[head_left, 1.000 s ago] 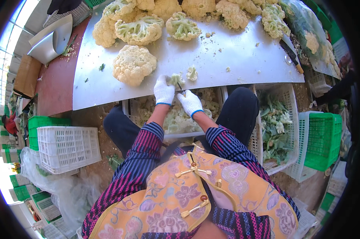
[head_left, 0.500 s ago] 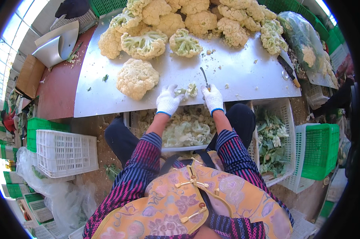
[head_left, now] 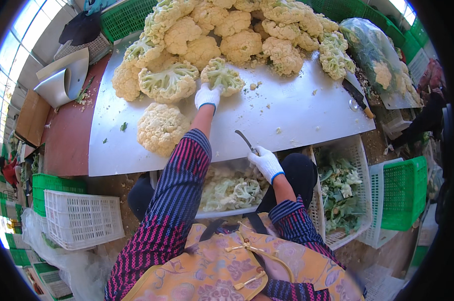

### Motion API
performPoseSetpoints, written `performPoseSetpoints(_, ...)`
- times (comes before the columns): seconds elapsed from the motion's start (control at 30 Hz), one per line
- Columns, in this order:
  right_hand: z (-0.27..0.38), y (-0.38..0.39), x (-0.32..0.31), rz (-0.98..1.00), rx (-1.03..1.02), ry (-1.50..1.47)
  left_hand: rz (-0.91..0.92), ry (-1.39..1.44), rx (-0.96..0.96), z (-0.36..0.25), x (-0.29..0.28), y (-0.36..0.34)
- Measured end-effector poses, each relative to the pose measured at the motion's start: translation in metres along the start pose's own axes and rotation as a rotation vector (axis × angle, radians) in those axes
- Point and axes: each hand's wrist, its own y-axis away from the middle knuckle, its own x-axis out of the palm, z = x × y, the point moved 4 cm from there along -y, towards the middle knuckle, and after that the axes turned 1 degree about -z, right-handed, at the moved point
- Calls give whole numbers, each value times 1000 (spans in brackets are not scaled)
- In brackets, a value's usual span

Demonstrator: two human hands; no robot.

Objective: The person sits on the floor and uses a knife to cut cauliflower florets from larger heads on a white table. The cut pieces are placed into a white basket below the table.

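Note:
My left hand (head_left: 208,96), in a white glove, is stretched forward with its fingers on a pale green-and-cream cauliflower head (head_left: 223,76) at the front of the big cauliflower pile (head_left: 242,42). My right hand (head_left: 263,164), also gloved, grips a curved knife (head_left: 243,136) just off the near edge of the white metal sheet (head_left: 302,105). A whole cream cauliflower (head_left: 161,129) sits left of my left arm, and a halved one (head_left: 167,80) lies behind it. Cut florets (head_left: 229,186) fill a tray below the board, between my knees.
A red board (head_left: 69,140) adjoins at left. A wooden-handled knife (head_left: 357,100) and bagged cauliflower (head_left: 375,65) lie at right. A crate of leaves (head_left: 342,190), green crates (head_left: 403,195) and a white crate (head_left: 81,218) flank me. A person in red (head_left: 8,170) is far left.
My left hand has moved forward from the near edge onto the cauliflower in the pile. My right hand, holding the knife, has lowered. The small florets near the front edge are gone from the sheet.

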Motion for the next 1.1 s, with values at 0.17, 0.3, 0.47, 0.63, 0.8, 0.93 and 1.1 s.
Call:
performPoseSetpoints(0.17, -24, -9, -14, -197, -15, -157, -3, -32, 39, -10, 22, -3)
performPoseSetpoints(0.3, -22, -21, -16, -287, 45, -339, 26, 74, 11, 8, 0, 68)
performPoseSetpoints(0.47, 14, -33, 9, -334, 167, -700, 337, -131, 138, 14, -31, 172)
performPoseSetpoints(0.63, -3, -56, 18, -373, 13, -515, -68, -188, 449, -14, -78, 175)
performPoseSetpoints(0.8, 16, -34, 1, -372, 40, -115, 371, -384, 358, 8, -65, 120)
performPoseSetpoints(0.93, 51, 10, -3, -298, -93, 145, 437, -293, 433, 30, -63, 120)
performPoseSetpoints(1.1, 79, 20, 7, -209, -187, 417, 457, -246, 309, 48, -66, 122)
